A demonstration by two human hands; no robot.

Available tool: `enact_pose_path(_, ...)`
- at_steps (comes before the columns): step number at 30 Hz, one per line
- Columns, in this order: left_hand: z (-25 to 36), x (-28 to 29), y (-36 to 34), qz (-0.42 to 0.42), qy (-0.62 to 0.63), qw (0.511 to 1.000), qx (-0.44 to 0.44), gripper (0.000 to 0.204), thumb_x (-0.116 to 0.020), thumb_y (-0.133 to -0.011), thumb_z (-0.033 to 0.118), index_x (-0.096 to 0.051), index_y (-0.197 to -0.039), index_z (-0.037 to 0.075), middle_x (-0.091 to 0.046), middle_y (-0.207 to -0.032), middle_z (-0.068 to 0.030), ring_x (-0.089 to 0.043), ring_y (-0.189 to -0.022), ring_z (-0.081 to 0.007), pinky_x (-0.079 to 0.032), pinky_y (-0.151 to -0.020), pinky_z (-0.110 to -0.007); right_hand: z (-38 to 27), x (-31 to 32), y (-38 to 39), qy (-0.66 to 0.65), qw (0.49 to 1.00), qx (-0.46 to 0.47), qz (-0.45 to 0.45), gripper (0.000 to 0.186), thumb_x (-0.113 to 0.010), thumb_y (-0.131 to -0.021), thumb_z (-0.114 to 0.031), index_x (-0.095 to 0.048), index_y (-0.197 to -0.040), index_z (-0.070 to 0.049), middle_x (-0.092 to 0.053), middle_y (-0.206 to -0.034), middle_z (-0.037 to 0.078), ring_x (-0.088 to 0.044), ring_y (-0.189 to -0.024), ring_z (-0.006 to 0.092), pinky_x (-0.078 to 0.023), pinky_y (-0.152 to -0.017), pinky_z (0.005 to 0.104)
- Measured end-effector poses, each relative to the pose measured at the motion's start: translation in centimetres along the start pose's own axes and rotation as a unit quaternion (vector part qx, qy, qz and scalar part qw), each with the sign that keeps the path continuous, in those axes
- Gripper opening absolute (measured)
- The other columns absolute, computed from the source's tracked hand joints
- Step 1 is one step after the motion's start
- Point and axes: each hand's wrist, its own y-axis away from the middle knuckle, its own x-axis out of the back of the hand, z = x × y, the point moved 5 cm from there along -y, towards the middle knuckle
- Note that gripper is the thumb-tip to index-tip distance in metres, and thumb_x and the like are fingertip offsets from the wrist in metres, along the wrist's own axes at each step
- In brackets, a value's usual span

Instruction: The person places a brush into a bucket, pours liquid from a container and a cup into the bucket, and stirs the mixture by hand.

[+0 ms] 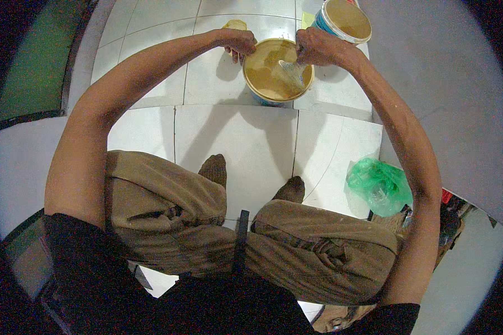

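Observation:
A round tub [250, 88] with a tan rim and blue side stands on the white tiles, with smooth tan contents inside. My left hand [239, 44] is curled at its left rim. Just beyond those fingers shows a small yellowish piece [235, 25]; whether I grip it or the rim is unclear. My right hand [310, 47] is closed over the tub's right rim. From under that hand a pale, partly see-through flared thing [294, 77] reaches down into the tub; its kind cannot be made out.
Behind my right hand stands a second blue tub [349, 21] with tan contents, beside a yellow-green patch [307, 20]. A crumpled green plastic bag [380, 187] lies right of my feet. A tiled step edge [235, 105] crosses before me, and a grey wall [441, 84] rises rightward.

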Motion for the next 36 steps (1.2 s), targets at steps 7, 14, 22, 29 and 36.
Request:
enact_pose_path(7,0.6,0.1,0.1,0.015,-0.015,1.000,0.021,0.020,-0.042,-0.081,0.023,-0.056,-0.083,0.009,-0.065,-0.070,-0.0035,-0.061,-0.057,-0.0115,-0.038,-0.039,-0.023,0.3,0.0,-0.1,-0.007,0.999,0.029,0.016,0.029,-0.068,-0.067,-0.019,-0.059,-0.084,0.003,-0.062,-0.073,0.017,-0.062,-0.069,0.0281,-0.049,-0.062,0.0371)
enact_pose_path(14,-1.0,0.3,-1.3,-0.037,0.048,0.998,-0.001,0.047,-0.055,-0.079,0.026,-0.045,-0.121,0.006,-0.065,-0.078,-0.0105,-0.064,-0.057,-0.0163,-0.045,-0.036,-0.024,-0.4,0.8,-0.3,-0.015,0.999,0.046,-0.009,0.027,-0.069,-0.066,-0.018,-0.059,-0.079,0.004,-0.062,-0.073,0.018,-0.062,-0.071,0.0286,-0.049,-0.063,0.0374)
enact_pose_path(22,0.2,0.5,-0.2,0.000,0.000,1.000,0.024,0.020,-0.044,-0.080,0.023,-0.059,-0.081,0.009,-0.066,-0.071,-0.0050,-0.062,-0.055,-0.0127,-0.035,-0.036,-0.022,-0.5,1.1,-0.2,-0.002,0.999,0.046,0.002,0.028,-0.069,-0.066,-0.018,-0.058,-0.080,0.003,-0.062,-0.075,0.018,-0.062,-0.073,0.0281,-0.049,-0.064,0.0374)
enact_pose_path(29,0.5,0.5,-0.1,-0.007,0.008,1.000,-0.011,0.020,-0.043,-0.081,0.020,-0.058,-0.085,0.007,-0.066,-0.071,-0.0070,-0.063,-0.056,-0.0134,-0.036,-0.034,-0.023,-0.6,0.6,-0.4,0.016,0.999,0.044,0.020,0.028,-0.069,-0.066,-0.018,-0.054,-0.078,0.003,-0.060,-0.074,0.017,-0.060,-0.074,0.0296,-0.048,-0.065,0.0380)
enact_pose_path(36,0.8,0.7,-0.1,-0.010,0.015,1.000,-0.001,0.021,-0.041,-0.081,0.017,-0.058,-0.085,0.006,-0.066,-0.072,-0.0082,-0.064,-0.057,-0.0143,-0.038,-0.034,-0.024,-0.6,0.8,-0.6,0.026,0.998,0.060,0.022,0.031,-0.069,-0.067,-0.020,-0.053,-0.081,0.003,-0.059,-0.077,0.017,-0.059,-0.076,0.0304,-0.048,-0.067,0.0384)
